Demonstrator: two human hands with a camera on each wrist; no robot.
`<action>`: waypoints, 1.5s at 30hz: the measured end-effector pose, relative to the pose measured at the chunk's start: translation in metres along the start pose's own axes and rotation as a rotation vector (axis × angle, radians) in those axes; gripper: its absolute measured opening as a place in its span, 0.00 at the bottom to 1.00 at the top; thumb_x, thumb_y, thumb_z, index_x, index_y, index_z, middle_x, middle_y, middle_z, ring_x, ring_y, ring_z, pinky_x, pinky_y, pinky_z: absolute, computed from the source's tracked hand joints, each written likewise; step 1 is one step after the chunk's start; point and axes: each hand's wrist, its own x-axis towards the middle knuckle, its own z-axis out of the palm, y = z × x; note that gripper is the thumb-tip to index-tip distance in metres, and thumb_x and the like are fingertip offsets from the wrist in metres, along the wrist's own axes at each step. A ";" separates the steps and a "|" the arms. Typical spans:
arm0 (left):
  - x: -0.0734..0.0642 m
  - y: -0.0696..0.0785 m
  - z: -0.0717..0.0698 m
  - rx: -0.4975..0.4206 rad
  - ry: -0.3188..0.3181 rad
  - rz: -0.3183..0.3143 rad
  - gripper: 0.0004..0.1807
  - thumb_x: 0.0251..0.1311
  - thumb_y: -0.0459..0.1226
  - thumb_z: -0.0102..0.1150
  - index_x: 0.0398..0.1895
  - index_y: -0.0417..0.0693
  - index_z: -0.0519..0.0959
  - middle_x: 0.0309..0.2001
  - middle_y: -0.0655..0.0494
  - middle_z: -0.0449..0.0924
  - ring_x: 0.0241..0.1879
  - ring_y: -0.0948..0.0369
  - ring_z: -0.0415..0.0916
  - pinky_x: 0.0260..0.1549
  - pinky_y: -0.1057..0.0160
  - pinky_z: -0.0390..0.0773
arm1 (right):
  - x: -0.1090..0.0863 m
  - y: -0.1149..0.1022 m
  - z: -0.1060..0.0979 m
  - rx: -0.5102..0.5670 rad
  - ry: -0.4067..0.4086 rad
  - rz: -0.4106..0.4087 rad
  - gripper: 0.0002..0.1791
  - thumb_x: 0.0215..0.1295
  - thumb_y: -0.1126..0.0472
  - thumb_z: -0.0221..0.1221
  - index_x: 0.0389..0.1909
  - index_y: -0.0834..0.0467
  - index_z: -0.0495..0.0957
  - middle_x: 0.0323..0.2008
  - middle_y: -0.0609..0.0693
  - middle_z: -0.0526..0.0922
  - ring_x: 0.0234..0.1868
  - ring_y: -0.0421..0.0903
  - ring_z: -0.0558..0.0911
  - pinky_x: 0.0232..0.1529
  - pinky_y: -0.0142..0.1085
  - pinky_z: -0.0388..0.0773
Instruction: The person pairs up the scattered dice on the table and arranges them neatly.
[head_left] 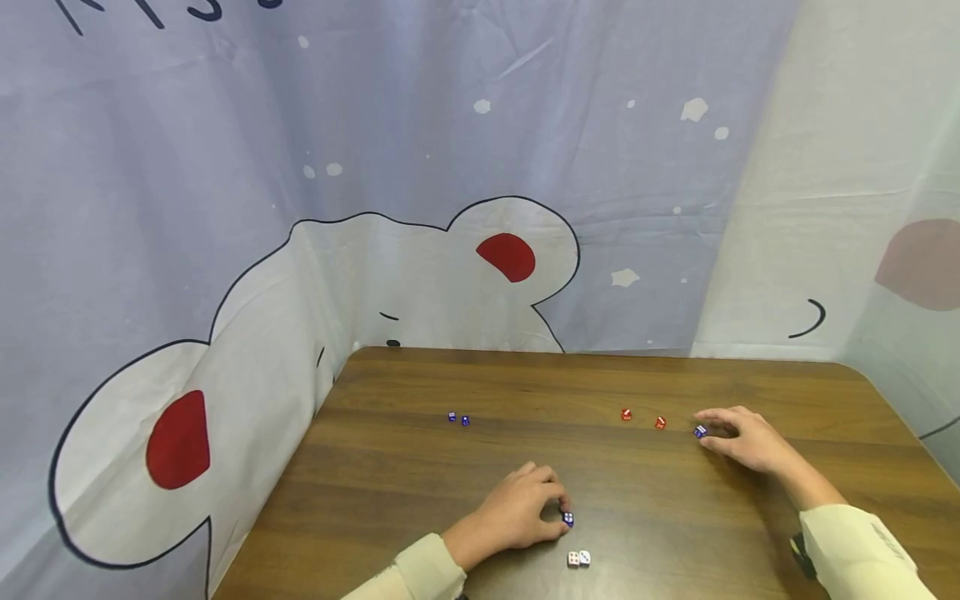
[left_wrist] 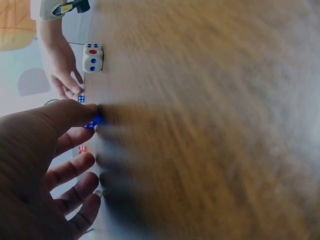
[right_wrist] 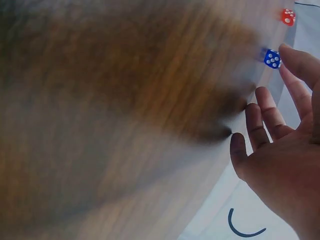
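Note:
A blue die (head_left: 567,519) sits between the thumb and index finger of my left hand (head_left: 521,510), which pinches it close to the wooden table. In the left wrist view, the thumb partly hides this blue die (left_wrist: 90,123). Farther off to the right, another blue die (head_left: 700,432) lies at the fingertips of my right hand (head_left: 750,442). The right thumb and index finger are spread to either side of it. Seen from the right wrist, that blue die (right_wrist: 272,59) shows nearly whole just past the thumb tip, and the other fingers (right_wrist: 256,127) are loosely bent.
Two white dice (head_left: 579,559) stand side by side in front of the left hand. Two red dice (head_left: 626,414) lie left of the right hand. Two more blue dice (head_left: 458,419) are farther back on the table (head_left: 390,483). A printed curtain (head_left: 420,150) hangs behind.

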 end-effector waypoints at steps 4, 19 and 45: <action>0.000 0.000 0.000 -0.005 -0.008 -0.003 0.09 0.56 0.52 0.72 0.38 0.67 0.84 0.42 0.72 0.76 0.39 0.71 0.66 0.40 0.71 0.70 | 0.000 0.002 0.000 -0.012 -0.005 0.022 0.18 0.62 0.57 0.70 0.51 0.60 0.84 0.47 0.62 0.82 0.50 0.63 0.76 0.46 0.57 0.72; -0.002 -0.001 0.001 -0.006 -0.003 0.005 0.08 0.56 0.52 0.72 0.37 0.68 0.84 0.42 0.72 0.76 0.40 0.71 0.67 0.42 0.70 0.71 | -0.001 -0.003 0.004 -0.026 0.028 0.079 0.13 0.60 0.58 0.70 0.44 0.59 0.86 0.46 0.64 0.80 0.50 0.67 0.74 0.47 0.58 0.69; 0.001 -0.004 0.009 0.009 0.022 0.006 0.08 0.55 0.52 0.72 0.36 0.68 0.84 0.44 0.71 0.77 0.43 0.69 0.69 0.44 0.69 0.71 | -0.004 -0.015 0.010 -0.076 0.004 0.179 0.09 0.60 0.55 0.70 0.38 0.53 0.83 0.45 0.63 0.79 0.51 0.70 0.74 0.38 0.64 0.69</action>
